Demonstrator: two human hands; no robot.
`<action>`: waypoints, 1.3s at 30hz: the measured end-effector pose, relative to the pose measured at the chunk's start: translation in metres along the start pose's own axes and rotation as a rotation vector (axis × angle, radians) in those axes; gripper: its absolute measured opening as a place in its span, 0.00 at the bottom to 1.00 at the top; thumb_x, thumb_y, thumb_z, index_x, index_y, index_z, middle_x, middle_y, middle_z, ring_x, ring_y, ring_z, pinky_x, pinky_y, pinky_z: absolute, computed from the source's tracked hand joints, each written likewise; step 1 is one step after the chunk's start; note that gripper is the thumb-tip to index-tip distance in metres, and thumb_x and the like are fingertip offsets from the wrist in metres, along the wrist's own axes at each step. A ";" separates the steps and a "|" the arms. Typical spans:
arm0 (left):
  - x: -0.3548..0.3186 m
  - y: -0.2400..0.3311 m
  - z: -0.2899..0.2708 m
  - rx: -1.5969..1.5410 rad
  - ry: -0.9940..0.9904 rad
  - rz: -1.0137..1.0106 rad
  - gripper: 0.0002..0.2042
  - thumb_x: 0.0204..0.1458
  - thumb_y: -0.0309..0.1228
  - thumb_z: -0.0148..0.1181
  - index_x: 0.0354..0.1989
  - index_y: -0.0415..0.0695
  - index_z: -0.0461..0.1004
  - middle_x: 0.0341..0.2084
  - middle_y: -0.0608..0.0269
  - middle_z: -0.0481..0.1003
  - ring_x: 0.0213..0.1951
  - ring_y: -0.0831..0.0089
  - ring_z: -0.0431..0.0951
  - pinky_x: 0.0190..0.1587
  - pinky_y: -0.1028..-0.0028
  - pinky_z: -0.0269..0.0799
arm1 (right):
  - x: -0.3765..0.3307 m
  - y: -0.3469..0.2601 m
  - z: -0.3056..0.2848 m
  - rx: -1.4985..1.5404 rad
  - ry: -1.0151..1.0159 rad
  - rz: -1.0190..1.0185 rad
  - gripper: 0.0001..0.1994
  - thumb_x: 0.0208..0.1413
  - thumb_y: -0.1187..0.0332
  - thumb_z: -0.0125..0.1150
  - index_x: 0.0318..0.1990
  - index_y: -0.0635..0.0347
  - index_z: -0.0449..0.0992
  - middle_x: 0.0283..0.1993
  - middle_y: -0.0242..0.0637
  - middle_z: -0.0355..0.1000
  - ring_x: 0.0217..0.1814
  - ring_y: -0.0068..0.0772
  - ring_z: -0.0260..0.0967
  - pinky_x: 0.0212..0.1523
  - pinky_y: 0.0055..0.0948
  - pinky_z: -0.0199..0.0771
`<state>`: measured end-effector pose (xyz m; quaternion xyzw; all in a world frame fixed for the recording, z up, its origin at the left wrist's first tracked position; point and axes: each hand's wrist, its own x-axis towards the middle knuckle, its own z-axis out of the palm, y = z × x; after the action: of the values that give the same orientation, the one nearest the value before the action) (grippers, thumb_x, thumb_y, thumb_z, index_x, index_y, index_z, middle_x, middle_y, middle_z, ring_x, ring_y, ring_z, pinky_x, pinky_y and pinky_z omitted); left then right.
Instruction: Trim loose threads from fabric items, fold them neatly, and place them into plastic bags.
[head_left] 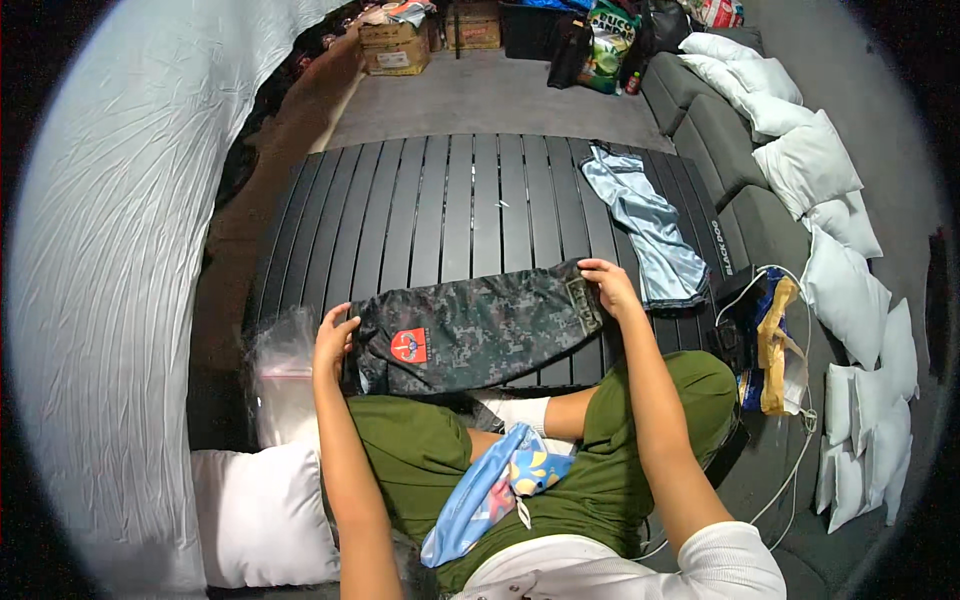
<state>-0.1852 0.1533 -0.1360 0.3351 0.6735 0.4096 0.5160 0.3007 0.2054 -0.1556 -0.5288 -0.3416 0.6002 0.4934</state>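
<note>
Pinching camo cloth [480, 340] at both ends w/ L hand [333, 343] and R hand [613, 286], over near edge of counter [455, 220]. Already stretched approx. flat, not yet released. Can also see lt. blue cloth [645, 225] on R side; cannot tell if done or left.

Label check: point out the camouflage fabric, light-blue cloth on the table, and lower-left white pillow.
Camouflage fabric [482, 338], head view: middle of patterned face.
Light-blue cloth [648, 225], head view: middle of its length.
White pillow [262, 516], head view: centre of visible face.
</note>
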 end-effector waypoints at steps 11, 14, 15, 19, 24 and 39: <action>-0.022 0.014 0.002 0.006 0.088 0.233 0.18 0.43 0.24 0.59 0.45 0.51 0.70 0.18 0.78 0.61 0.18 0.88 0.57 0.17 0.86 0.51 | -0.008 -0.015 -0.008 -0.069 0.068 -0.063 0.09 0.42 0.81 0.56 0.34 0.65 0.73 0.30 0.33 0.71 0.31 0.22 0.68 0.33 0.18 0.67; -0.024 0.012 -0.006 0.046 0.073 0.134 0.15 0.43 0.25 0.58 0.42 0.49 0.72 0.19 0.78 0.61 0.18 0.89 0.57 0.17 0.86 0.50 | -0.012 -0.016 -0.005 -0.036 0.046 -0.058 0.08 0.41 0.78 0.57 0.32 0.64 0.75 0.31 0.32 0.71 0.34 0.22 0.66 0.37 0.18 0.63; -0.025 0.010 -0.009 0.036 0.059 0.139 0.14 0.43 0.25 0.59 0.41 0.47 0.72 0.19 0.78 0.62 0.18 0.88 0.57 0.17 0.87 0.50 | -0.013 -0.016 -0.002 -0.028 0.027 -0.030 0.08 0.41 0.79 0.57 0.32 0.64 0.75 0.31 0.32 0.71 0.34 0.22 0.66 0.36 0.18 0.64; -0.043 0.034 0.013 -0.119 0.033 0.173 0.13 0.45 0.26 0.58 0.41 0.44 0.71 0.22 0.76 0.65 0.17 0.90 0.57 0.16 0.88 0.49 | -0.020 -0.029 -0.014 0.014 0.033 -0.042 0.08 0.42 0.80 0.56 0.33 0.64 0.75 0.30 0.32 0.71 0.32 0.23 0.66 0.35 0.18 0.66; -0.072 0.040 -0.018 -0.545 0.184 0.306 0.14 0.46 0.26 0.58 0.43 0.44 0.68 0.18 0.79 0.63 0.13 0.93 0.53 0.14 0.89 0.46 | -0.044 -0.081 -0.014 0.086 -0.077 -0.227 0.03 0.44 0.78 0.57 0.28 0.62 0.73 0.29 0.32 0.71 0.31 0.23 0.67 0.33 0.20 0.68; -0.135 0.124 -0.026 -0.679 0.145 0.573 0.15 0.50 0.25 0.54 0.48 0.41 0.67 0.24 0.72 0.70 0.16 0.90 0.60 0.19 0.89 0.55 | -0.087 -0.156 0.006 0.482 -0.017 -0.648 0.05 0.46 0.79 0.57 0.31 0.60 0.71 0.30 0.34 0.72 0.33 0.23 0.70 0.36 0.20 0.70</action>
<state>-0.1739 0.0840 0.0356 0.2901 0.4156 0.7561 0.4139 0.3267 0.1672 0.0168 -0.2579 -0.3444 0.4809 0.7640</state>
